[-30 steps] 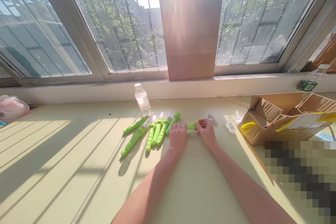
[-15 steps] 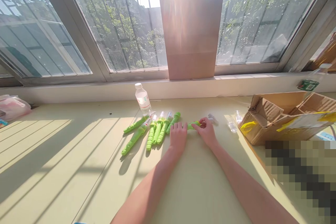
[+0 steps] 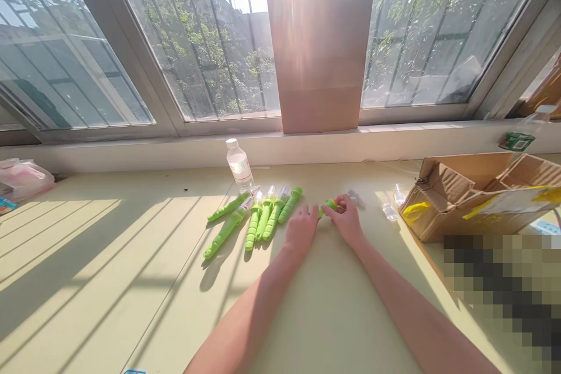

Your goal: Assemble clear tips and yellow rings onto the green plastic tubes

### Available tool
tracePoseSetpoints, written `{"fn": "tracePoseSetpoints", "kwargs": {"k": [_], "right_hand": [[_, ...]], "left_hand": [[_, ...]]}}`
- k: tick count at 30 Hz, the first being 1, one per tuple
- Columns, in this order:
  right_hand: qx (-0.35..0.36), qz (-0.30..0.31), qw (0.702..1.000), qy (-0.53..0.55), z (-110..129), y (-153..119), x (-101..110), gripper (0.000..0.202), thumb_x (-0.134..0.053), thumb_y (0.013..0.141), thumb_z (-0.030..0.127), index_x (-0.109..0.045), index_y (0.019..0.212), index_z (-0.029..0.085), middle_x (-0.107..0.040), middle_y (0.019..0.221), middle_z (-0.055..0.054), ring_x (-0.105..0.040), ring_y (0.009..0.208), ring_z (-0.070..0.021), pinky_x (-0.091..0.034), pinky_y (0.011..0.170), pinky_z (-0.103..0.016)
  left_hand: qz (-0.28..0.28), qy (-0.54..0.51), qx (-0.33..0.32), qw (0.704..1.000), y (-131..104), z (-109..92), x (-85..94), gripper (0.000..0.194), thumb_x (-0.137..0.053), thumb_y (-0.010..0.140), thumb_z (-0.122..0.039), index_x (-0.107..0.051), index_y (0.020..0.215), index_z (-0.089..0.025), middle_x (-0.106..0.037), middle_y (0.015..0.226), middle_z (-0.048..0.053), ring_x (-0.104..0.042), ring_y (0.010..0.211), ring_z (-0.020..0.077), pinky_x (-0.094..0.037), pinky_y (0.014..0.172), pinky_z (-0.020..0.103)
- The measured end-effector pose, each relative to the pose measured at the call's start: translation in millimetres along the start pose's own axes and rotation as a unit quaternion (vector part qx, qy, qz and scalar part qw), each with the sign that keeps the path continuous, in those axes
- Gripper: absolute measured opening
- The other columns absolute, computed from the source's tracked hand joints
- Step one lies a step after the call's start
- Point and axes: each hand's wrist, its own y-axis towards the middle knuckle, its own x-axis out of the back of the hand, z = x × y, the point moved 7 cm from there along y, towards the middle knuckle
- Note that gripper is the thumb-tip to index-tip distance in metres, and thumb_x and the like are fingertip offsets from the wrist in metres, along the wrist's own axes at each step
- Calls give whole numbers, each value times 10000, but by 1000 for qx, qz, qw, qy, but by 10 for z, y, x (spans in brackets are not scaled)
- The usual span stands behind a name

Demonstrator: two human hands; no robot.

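Observation:
Between my hands is a green ribbed stick point(image 3: 326, 207), lying sideways just above or on the pale table. My left hand point(image 3: 302, 225) has its fingers wrapped round the stick's left end. At the other end, my right hand point(image 3: 347, 219) pinches it between thumb and fingers. Several similar green sticks point(image 3: 263, 219) lie fanned out to the left, most with clear tips pointing toward the window. One green stick point(image 3: 290, 204) without a visible clear tip rests nearest my left hand. Small clear caps point(image 3: 356, 198) sit just beyond my right hand.
A water bottle point(image 3: 239, 165) stands behind the sticks. Two clear plastic pieces point(image 3: 390, 211) lie beside an open cardboard box point(image 3: 464, 210) on the right. A green-labelled bottle point(image 3: 521, 133) is behind the box. A pink plastic bag point(image 3: 26, 178) lies far left on the table point(image 3: 109, 292).
My left hand has shifted slightly right along the green stick, closer to my right hand. The stick looks more tilted between them. My right hand stays in nearly the same place.

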Motion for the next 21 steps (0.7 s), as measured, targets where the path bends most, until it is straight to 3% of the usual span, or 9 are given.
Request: {"fn": "tracePoseSetpoints", "kwargs": {"k": [6,13,21], "right_hand": [[-15,-8,1000,10,24,-13,19,539,-787,584,561,-424,825,245,-657,913,-32,-653,708,-206,-471,540,-293],[-2,-16,1000,-10,11,-5,20,581,-814,531,531,-437,870,248,-652,957,-43,-654,739,-207,-498,562,-308],[11,-23,999,-34,26,-9,19,577,-797,522,578,-463,855,247,-634,908,-26,-625,664,-180,-493,544,-309]], "left_hand": [[-42,-47,-6,998,-25,-13,14,240,-422,986,-335,-618,1080,-232,-609,981,84,-622,851,199,-445,577,255],[-40,-72,14,997,-26,33,19,275,-399,991,-365,-622,1061,-220,-616,882,70,-610,860,210,-444,658,284],[-11,-76,20,997,-23,49,41,327,-354,1000,-388,-610,1098,-210,-645,841,70,-634,797,219,-429,622,294]]}}
